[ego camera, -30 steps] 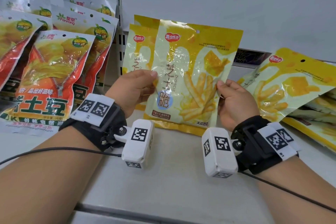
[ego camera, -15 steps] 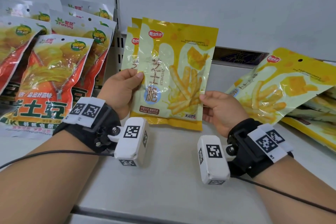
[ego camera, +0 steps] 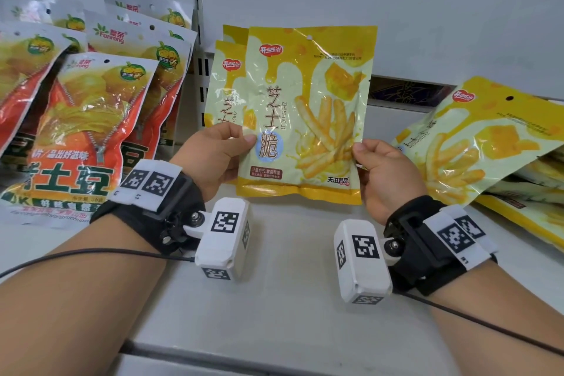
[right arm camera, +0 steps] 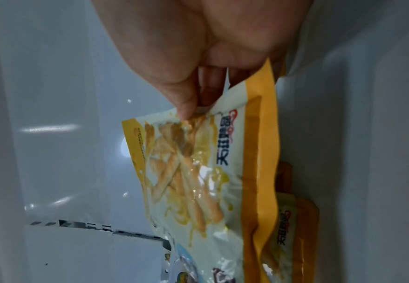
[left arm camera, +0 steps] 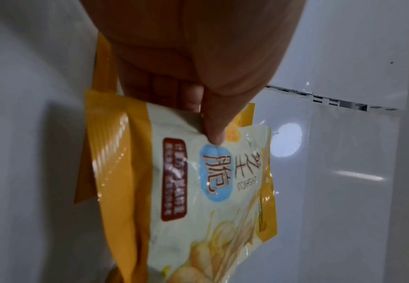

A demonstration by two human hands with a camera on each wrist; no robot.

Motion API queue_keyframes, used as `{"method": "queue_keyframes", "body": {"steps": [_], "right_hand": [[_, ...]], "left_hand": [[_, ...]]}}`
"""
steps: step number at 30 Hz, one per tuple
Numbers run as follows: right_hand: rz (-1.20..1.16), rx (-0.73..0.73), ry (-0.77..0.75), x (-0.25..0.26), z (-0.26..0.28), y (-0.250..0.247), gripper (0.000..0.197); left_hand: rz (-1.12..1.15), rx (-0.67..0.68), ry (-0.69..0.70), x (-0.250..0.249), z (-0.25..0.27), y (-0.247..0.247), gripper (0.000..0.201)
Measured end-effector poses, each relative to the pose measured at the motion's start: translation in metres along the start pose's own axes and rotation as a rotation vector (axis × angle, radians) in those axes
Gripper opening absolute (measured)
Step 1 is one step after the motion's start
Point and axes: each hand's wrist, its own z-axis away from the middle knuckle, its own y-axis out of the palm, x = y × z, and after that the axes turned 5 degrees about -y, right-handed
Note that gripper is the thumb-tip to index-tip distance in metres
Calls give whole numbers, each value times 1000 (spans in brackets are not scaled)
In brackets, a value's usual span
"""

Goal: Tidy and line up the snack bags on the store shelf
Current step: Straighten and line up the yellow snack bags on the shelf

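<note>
A yellow cheese-stick snack bag [ego camera: 305,113] stands upright at the middle of the white shelf [ego camera: 274,299], its bottom seam on or just above the shelf. My left hand [ego camera: 213,159] pinches its left edge, thumb on the front [left arm camera: 213,134]. My right hand [ego camera: 384,174] pinches its right edge, thumb on the front [right arm camera: 186,107]. Two more yellow bags [ego camera: 225,82] stand upright close behind it, shifted left. The fingers of both hands are hidden behind the front bag in the head view.
Red and orange potato chip bags [ego camera: 85,131] lean in rows at the left. A loose pile of yellow cheese-stick bags [ego camera: 482,143] lies tilted at the right. The white back wall [ego camera: 396,9] and a slotted upright [ego camera: 198,9] stand behind.
The bag held in both hands moved left, then was straightened upright in front of the two yellow bags. Both hands kept their grip on its edges.
</note>
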Motion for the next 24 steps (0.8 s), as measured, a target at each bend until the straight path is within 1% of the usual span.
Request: {"method": "queue_keyframes", "body": {"steps": [4, 7, 9, 10, 11, 13, 14, 16, 17, 19, 24], "right_hand": [[-50, 38, 45, 1, 3, 3, 12], [-21, 170, 127, 3, 8, 3, 2], [28, 256, 180, 2, 12, 5, 9], [37, 276, 188, 1, 13, 6, 12], [42, 280, 186, 1, 14, 7, 14], [38, 254, 157, 1, 14, 7, 15], [22, 235, 137, 2, 13, 7, 15], [-25, 203, 107, 3, 12, 6, 15], [-45, 197, 102, 4, 12, 6, 16], [-66, 216, 104, 4, 13, 7, 20], [-40, 326, 117, 2, 18, 10, 40]], "left_hand": [[-35, -64, 17, 0, -2, -1, 19], [-27, -103, 22, 0, -3, -1, 15], [-17, -112, 29, -1, -3, -2, 14], [-10, -108, 31, -1, -2, -1, 13], [6, -100, 32, -2, -1, -1, 13], [42, -43, 34, -3, 4, 2, 9], [37, -2, 25, -3, 6, 4, 22], [2, 69, -16, -1, 7, 5, 58], [-27, 102, -37, 0, 8, 6, 67], [-84, 155, -60, 3, 9, 8, 73], [-102, 128, -63, 2, 8, 5, 70]]}}
